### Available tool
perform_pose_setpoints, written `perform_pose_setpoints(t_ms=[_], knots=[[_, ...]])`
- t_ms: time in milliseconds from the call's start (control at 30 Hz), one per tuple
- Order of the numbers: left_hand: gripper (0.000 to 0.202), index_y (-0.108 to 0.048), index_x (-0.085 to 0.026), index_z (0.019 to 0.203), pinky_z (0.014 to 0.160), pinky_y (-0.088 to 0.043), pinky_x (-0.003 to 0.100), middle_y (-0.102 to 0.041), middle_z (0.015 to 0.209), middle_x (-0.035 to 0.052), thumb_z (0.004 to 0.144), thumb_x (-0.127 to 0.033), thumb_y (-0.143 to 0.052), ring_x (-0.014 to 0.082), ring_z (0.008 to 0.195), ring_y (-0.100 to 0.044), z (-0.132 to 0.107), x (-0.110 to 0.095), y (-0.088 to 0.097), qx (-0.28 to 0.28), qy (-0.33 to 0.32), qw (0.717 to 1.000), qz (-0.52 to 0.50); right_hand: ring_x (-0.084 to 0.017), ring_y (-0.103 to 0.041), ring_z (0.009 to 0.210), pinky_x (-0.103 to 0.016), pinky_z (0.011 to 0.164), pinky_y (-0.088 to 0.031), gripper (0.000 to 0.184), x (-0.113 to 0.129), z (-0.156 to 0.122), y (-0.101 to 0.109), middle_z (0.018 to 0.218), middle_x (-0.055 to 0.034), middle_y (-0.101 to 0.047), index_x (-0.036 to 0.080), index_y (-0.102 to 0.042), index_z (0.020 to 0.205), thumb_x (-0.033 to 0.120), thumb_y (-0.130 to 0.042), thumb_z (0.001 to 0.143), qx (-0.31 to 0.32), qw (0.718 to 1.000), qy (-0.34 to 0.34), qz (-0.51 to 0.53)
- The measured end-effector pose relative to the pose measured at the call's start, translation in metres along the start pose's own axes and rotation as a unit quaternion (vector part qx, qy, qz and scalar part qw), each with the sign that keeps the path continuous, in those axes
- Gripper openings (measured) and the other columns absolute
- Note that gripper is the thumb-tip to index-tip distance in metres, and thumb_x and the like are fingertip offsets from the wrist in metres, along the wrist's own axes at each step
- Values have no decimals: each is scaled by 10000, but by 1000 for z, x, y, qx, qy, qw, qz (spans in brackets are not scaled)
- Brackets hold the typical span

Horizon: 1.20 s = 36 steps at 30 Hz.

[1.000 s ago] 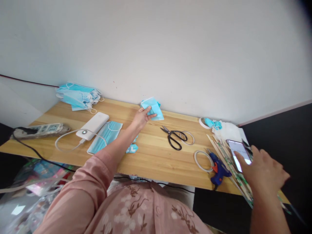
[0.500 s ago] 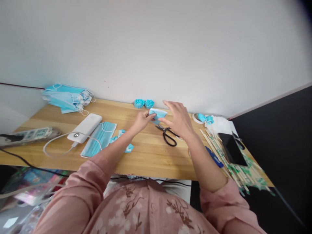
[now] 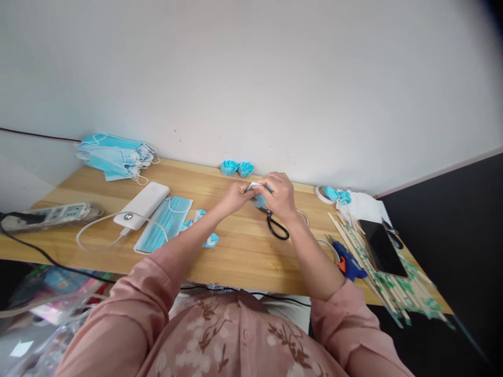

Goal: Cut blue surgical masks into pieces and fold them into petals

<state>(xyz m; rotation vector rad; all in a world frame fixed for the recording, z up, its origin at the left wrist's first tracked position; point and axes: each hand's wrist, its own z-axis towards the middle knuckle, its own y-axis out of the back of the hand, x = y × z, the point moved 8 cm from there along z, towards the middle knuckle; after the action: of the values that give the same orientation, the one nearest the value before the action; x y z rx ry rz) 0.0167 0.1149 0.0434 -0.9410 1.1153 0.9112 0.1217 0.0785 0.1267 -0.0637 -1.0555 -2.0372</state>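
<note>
My left hand [image 3: 238, 198] pinches a small piece of light-blue mask fabric [image 3: 258, 201] with a white edge. On the same piece, from the other side, my right hand [image 3: 278, 193] has its fingers closed, and the two hands nearly meet. Fingers cover much of the fabric. Below them, scissors [image 3: 278, 228] with black handles lie on the wooden table [image 3: 251, 266], their blades mostly hidden by the hands. Two blue fabric flowers [image 3: 237, 168] sit behind the hands by the wall. Blue cut pieces [image 3: 211, 240] lie beside my left forearm.
On the left are a pile of masks [image 3: 118, 154], a white power bank [image 3: 142, 205], a single mask [image 3: 167, 222] and a power strip [image 3: 58, 213]. On the right are a blue glue gun [image 3: 349, 262], wrapped sticks [image 3: 408, 288], a black phone [image 3: 383, 247] and a tape roll [image 3: 323, 195].
My right hand has come in from the right and closed on the fabric piece, which my left hand still holds. The view has shifted slightly, showing more of the glue gun.
</note>
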Motion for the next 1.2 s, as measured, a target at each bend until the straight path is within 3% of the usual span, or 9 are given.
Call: perform_pose_setpoints(t_ms=[67,133,200,400,533,633,800,1000,1200], knots=[[164,-689,-140,597,601,-555,229,-667,591,-1,700,-200,-802,124,564,-627,1,1,4,-11,14,1000,-20,-186,-586,766,-344,796,-448,325,-9,2,13,751,-29,-653,218,-645,753,476,-548,925,-86,991,-66,78],[128,-719,-140,677,628,-580,251,-702,651,10,684,-222,-818,138,613,-651,2,3,9,-33,27,996,-75,-173,-589,769,-321,773,-474,320,-25,-3,25,776,-27,-642,210,-628,817,492,-525,928,-189,959,-138,158],[184,-734,-141,772,666,-605,280,-735,745,27,671,-253,-838,152,676,-677,2,3,18,-74,32,985,-152,-165,-597,772,-310,774,-492,348,-40,-11,25,795,-28,-642,201,-627,881,524,-510,932,-233,932,-177,216],[224,-699,-142,858,792,-621,299,-748,836,22,708,-229,-841,131,738,-701,0,4,30,-151,66,942,-293,-202,-671,905,-346,878,-519,558,-64,-33,-14,941,-74,-725,184,-667,1038,662,-398,932,-109,938,-232,235],[186,-696,-144,840,789,-618,277,-751,810,11,734,-225,-826,124,710,-708,0,9,26,-145,71,941,-296,-208,-673,948,-331,880,-512,484,-62,-40,-35,1028,-72,-739,191,-678,1037,622,-523,880,-31,945,-234,226],[194,-703,-141,838,803,-615,282,-753,795,10,726,-230,-834,130,708,-711,0,13,23,-137,69,942,-298,-183,-648,855,-297,815,-491,384,-60,-41,-44,941,-37,-732,184,-680,955,541,-637,821,8,948,-230,221],[136,-709,-151,835,789,-608,281,-747,788,1,756,-203,-808,118,664,-695,-1,17,24,-143,92,944,-283,-133,-496,640,-259,640,-400,314,-71,-47,-50,688,33,-586,187,-639,793,501,-625,812,42,944,-250,209],[53,-708,-164,819,647,-590,213,-743,765,-7,806,-171,-758,108,637,-680,-2,12,21,-116,104,942,-296,-154,-509,700,-263,696,-381,278,-71,-45,-44,712,13,-585,211,-582,741,470,-589,840,37,972,-205,112],[158,-698,-142,819,756,-624,265,-755,789,9,745,-204,-822,126,693,-709,0,13,22,-106,95,945,-294,-162,-491,664,-275,661,-335,287,-66,-43,-45,680,5,-552,222,-510,698,435,-579,879,49,984,-169,33]])
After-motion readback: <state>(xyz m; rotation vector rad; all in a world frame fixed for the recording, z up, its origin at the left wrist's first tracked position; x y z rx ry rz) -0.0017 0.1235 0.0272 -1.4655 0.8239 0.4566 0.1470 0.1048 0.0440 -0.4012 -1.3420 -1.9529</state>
